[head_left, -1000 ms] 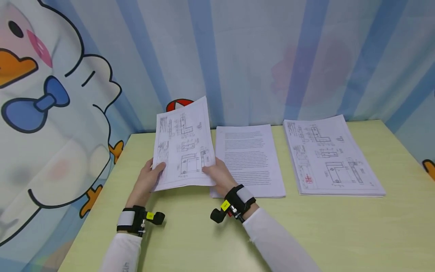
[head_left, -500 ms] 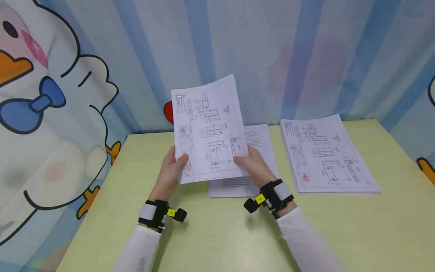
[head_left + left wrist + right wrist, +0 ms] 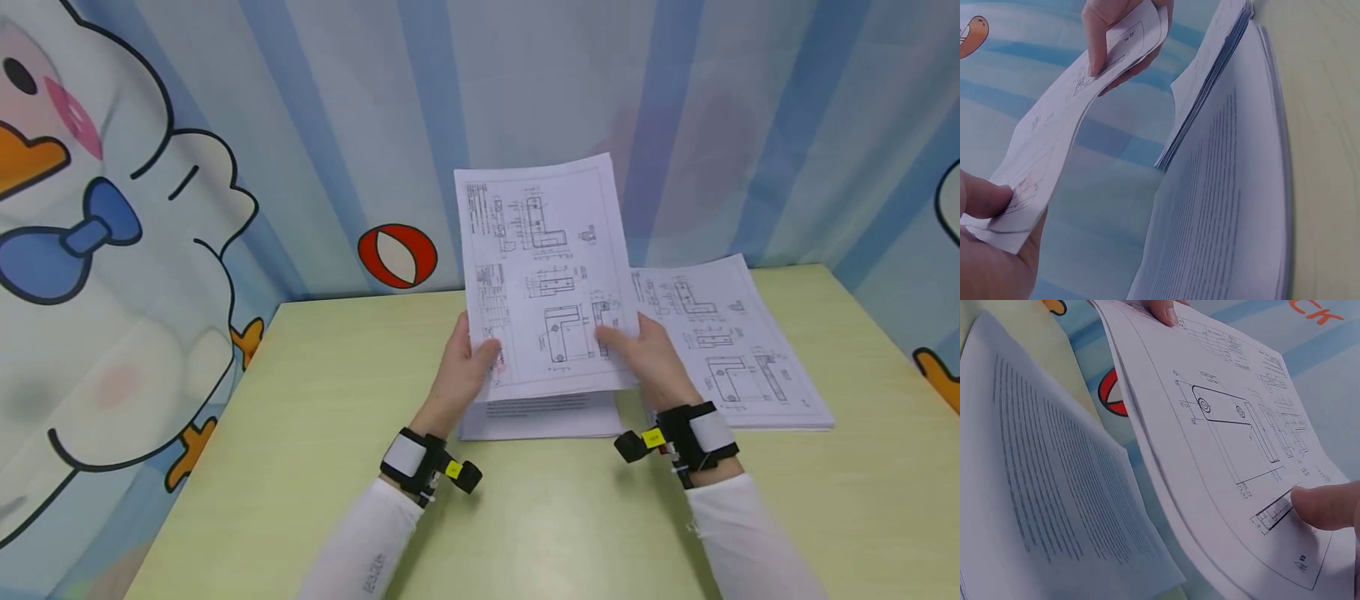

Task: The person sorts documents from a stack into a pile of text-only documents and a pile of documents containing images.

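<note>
Between my hands, a thin sheaf of drawing sheets (image 3: 551, 275) is held up off the table, tilted toward me. My left hand (image 3: 459, 371) grips its lower left edge, thumb on the front near a red stamp. At the lower right edge my right hand (image 3: 654, 358) pinches it, thumb on the printed face and fingers behind. Below and behind the sheaf lies a stack of text pages (image 3: 547, 417), mostly hidden in the head view; its printed lines show in the left wrist view. To the right lies another stack of drawing sheets (image 3: 738, 350), its left part covered by the sheaf and right hand.
The pale yellow-green table (image 3: 337, 433) reaches back to a striped blue curtain (image 3: 322, 125) with a cartoon duck (image 3: 135, 333) and a red-and-white ball (image 3: 397, 256) printed on it. Each wrist wears a strapped camera.
Both hands have carried the sheaf of drawing sheets to the right and raised it, from left of the text pages to over them. Both stacks stay on the table.
</note>
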`<control>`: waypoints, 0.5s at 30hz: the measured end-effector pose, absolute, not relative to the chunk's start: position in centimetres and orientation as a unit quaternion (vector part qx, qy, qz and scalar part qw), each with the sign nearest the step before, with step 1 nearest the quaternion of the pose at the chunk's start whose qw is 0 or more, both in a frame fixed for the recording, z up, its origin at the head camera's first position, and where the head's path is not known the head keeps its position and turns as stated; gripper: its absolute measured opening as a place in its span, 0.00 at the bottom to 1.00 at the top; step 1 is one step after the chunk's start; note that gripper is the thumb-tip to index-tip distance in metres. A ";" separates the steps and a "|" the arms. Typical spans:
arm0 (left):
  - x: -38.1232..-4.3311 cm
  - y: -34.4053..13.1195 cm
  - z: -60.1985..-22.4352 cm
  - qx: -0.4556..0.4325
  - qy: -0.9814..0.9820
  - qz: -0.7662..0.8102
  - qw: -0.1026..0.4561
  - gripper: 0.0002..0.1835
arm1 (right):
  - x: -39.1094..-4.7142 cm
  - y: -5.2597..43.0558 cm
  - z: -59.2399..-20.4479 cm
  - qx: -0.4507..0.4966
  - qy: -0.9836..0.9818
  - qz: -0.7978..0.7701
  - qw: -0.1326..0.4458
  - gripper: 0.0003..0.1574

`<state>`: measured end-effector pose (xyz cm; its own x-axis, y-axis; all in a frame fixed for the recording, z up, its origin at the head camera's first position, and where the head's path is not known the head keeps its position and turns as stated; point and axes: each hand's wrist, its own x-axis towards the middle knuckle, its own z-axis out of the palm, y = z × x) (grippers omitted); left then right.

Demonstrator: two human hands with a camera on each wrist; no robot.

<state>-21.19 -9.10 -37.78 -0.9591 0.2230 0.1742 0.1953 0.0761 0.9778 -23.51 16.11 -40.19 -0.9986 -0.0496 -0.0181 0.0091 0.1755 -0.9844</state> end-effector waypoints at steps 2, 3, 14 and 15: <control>-21.3 -8.0 -37.8 0.148 0.736 0.661 0.012 0.28 | -24.1 17.4 -41.2 0.004 0.784 -0.621 -0.006 0.32; -21.4 -7.5 -37.9 0.153 0.734 0.661 0.013 0.28 | -24.4 18.1 -41.8 0.010 0.791 -0.611 -0.019 0.34; -22.4 -1.6 -39.1 0.162 0.698 0.695 0.061 0.28 | -25.1 25.2 -42.6 0.055 0.826 -0.558 -0.058 0.37; -22.6 -1.0 -39.6 0.158 0.697 0.696 0.065 0.28 | -24.4 25.5 -41.8 0.060 0.829 -0.553 -0.056 0.37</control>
<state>-22.57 -1.03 -39.61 -0.9413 0.3116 0.1297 0.1302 -0.0193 0.9913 -24.43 25.50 -41.79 -0.9864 0.1622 0.0257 0.0384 0.3800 -0.9242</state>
